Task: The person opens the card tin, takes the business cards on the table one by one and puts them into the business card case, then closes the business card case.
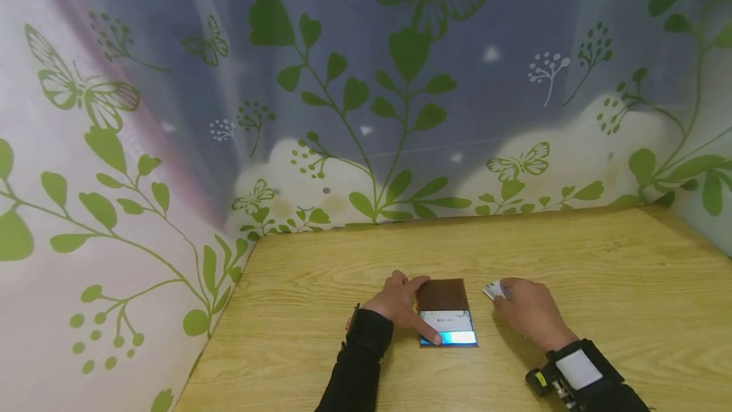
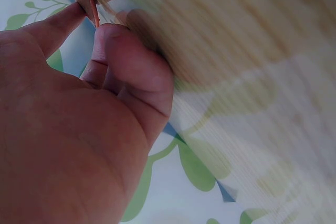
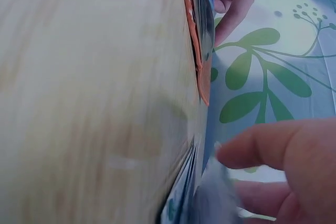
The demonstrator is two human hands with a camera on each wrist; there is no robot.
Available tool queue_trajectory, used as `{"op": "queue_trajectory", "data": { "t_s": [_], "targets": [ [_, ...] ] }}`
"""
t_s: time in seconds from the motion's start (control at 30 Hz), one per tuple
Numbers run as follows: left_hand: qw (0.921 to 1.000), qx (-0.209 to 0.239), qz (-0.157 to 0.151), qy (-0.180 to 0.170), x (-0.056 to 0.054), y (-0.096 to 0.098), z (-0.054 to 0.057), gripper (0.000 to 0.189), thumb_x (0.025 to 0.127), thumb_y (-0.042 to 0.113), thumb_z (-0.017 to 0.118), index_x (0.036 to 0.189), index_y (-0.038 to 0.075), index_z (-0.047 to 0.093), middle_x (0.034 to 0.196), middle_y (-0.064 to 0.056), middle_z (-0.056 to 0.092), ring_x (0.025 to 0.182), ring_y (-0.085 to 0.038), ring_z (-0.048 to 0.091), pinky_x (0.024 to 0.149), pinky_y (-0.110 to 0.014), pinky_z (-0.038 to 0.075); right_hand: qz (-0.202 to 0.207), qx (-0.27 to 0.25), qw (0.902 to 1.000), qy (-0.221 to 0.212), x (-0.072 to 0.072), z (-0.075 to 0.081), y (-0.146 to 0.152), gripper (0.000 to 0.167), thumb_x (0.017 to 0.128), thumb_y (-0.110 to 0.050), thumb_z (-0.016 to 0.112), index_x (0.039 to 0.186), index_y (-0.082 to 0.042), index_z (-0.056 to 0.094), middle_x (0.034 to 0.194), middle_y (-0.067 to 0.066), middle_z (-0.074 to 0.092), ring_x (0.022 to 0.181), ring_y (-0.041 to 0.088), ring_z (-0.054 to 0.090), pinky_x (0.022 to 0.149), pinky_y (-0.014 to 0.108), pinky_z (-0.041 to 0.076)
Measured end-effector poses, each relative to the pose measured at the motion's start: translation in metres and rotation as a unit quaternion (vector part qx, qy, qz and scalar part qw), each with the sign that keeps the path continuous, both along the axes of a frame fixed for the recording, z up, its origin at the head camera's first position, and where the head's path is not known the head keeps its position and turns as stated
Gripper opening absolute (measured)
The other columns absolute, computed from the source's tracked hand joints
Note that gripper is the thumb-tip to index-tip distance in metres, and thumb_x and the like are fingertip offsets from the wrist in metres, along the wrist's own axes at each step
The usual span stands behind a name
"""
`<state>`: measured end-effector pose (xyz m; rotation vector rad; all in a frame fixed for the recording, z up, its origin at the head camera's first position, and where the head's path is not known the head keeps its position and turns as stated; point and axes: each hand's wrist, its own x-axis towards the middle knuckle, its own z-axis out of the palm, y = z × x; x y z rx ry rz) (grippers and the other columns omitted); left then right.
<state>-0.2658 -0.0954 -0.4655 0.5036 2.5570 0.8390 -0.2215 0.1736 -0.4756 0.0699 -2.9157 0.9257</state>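
Brown card holder (image 1: 445, 310) lies flat on the wooden table (image 1: 572, 259); your left hand (image 1: 400, 304) pins its edge, steadying it. Your right hand (image 1: 528, 310) pinches a card (image 1: 493, 290) beside it.

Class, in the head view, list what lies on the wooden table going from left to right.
left hand → brown card holder → small white card → right hand

Wooden table (image 1: 572, 253) against leaf-patterned curtain (image 1: 400, 81)
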Motion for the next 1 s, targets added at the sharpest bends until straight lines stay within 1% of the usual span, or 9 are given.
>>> {"op": "queue_trajectory", "data": {
  "t_s": [0.1, 0.2, 0.27, 0.4, 0.53, 0.63, 0.77, 0.87, 1.0],
  "targets": [
    [1.0, -0.003, -0.001, 0.004, 0.0003, 0.0002, -0.0001, 0.114, 0.066, 0.043, 0.099, 0.161, 0.026, 0.039, 0.112, -0.004, 0.031, 0.099, -0.021, 0.035, 0.074, -0.033, 0.039, -0.003, -0.014, 0.9999, -0.004, 0.0015, 0.0018, -0.0016, 0.039, 0.103, -0.012, 0.054, 0.126, 0.019, 0.061, 0.076, 0.012, 0.062, 0.055, 0.017, 0.052, 0.049, 0.031, 0.039],
    [1.0, -0.003, -0.001, 0.006, 0.0002, 0.0001, 0.0006, 0.114, 0.066, 0.043, 0.099, 0.162, 0.026, 0.039, 0.113, -0.004, 0.032, 0.1, -0.021, 0.036, 0.075, -0.033, 0.04, -0.012, -0.005, 0.9998, 0.014, 0.002, 0.0034, -0.0025, 0.036, 0.106, -0.01, 0.048, 0.123, 0.018, 0.063, 0.067, 0.006, 0.055, 0.051, 0.016, 0.049, 0.047, 0.032, 0.037],
    [1.0, -0.003, -0.001, 0.004, 0.0005, 0.0, 0.0011, 0.114, 0.067, 0.043, 0.099, 0.162, 0.025, 0.039, 0.114, -0.004, 0.032, 0.1, -0.021, 0.036, 0.076, -0.033, 0.04, -0.017, 0.012, 0.9994, 0.026, 0.0022, 0.0035, -0.0026, 0.032, 0.107, -0.007, 0.047, 0.12, 0.018, 0.063, 0.067, 0.007, 0.056, 0.051, 0.017, 0.049, 0.046, 0.032, 0.037],
    [1.0, -0.003, -0.001, 0.003, 0.0006, -0.0004, 0.0008, 0.113, 0.067, 0.043, 0.099, 0.162, 0.026, 0.039, 0.115, -0.004, 0.032, 0.102, -0.021, 0.036, 0.077, -0.033, 0.042, -0.021, 0.032, 0.9988, 0.03, 0.0029, 0.0032, -0.002, 0.03, 0.104, -0.003, 0.05, 0.122, 0.018, 0.06, 0.074, 0.014, 0.062, 0.053, 0.019, 0.051, 0.045, 0.033, 0.037],
    [1.0, -0.006, -0.001, 0.007, 0.0012, -0.0006, 0.0003, 0.113, 0.067, 0.043, 0.099, 0.161, 0.027, 0.039, 0.117, -0.004, 0.033, 0.104, -0.021, 0.037, 0.08, -0.033, 0.044, -0.02, 0.026, 0.9988, 0.036, 0.0042, 0.0029, -0.001, 0.03, 0.1, 0.0, 0.053, 0.124, 0.016, 0.061, 0.084, 0.021, 0.067, 0.057, 0.02, 0.053, 0.046, 0.035, 0.039],
    [0.9999, -0.009, -0.001, 0.007, 0.0017, -0.0007, -0.0007, 0.113, 0.067, 0.044, 0.098, 0.161, 0.027, 0.039, 0.118, -0.004, 0.033, 0.104, -0.022, 0.037, 0.08, -0.034, 0.044, -0.019, 0.019, 0.999, 0.036, 0.0045, 0.0028, -0.0007, 0.03, 0.1, 0.001, 0.054, 0.125, 0.015, 0.063, 0.092, 0.024, 0.069, 0.059, 0.02, 0.053, 0.048, 0.034, 0.039],
    [0.9999, -0.011, 0.0, 0.006, 0.0019, -0.0004, -0.0009, 0.113, 0.067, 0.044, 0.098, 0.162, 0.027, 0.039, 0.117, -0.004, 0.033, 0.103, -0.022, 0.037, 0.078, -0.034, 0.042, -0.02, 0.006, 0.9991, 0.037, 0.0038, 0.0027, -0.0008, 0.03, 0.104, -0.003, 0.054, 0.127, 0.015, 0.062, 0.088, 0.02, 0.068, 0.06, 0.02, 0.053, 0.049, 0.034, 0.036],
    [1.0, -0.009, 0.0, 0.003, 0.0014, -0.0003, -0.0007, 0.113, 0.067, 0.044, 0.098, 0.162, 0.027, 0.038, 0.117, -0.004, 0.032, 0.104, -0.022, 0.036, 0.078, -0.034, 0.042, -0.016, -0.01, 0.9985, 0.052, 0.0028, 0.0023, -0.0006, 0.029, 0.106, -0.005, 0.055, 0.126, 0.015, 0.063, 0.078, 0.01, 0.062, 0.058, 0.018, 0.051, 0.049, 0.032, 0.034],
    [1.0, -0.001, -0.001, -0.002, 0.0003, -0.0005, -0.0009, 0.113, 0.068, 0.042, 0.098, 0.162, 0.027, 0.038, 0.117, -0.004, 0.031, 0.105, -0.022, 0.036, 0.079, -0.035, 0.042, -0.011, -0.024, 0.9961, 0.085, 0.0013, 0.0021, -0.0014, 0.031, 0.108, -0.007, 0.053, 0.128, 0.015, 0.062, 0.076, 0.006, 0.06, 0.062, 0.018, 0.052, 0.052, 0.032, 0.038]
  ]
}}
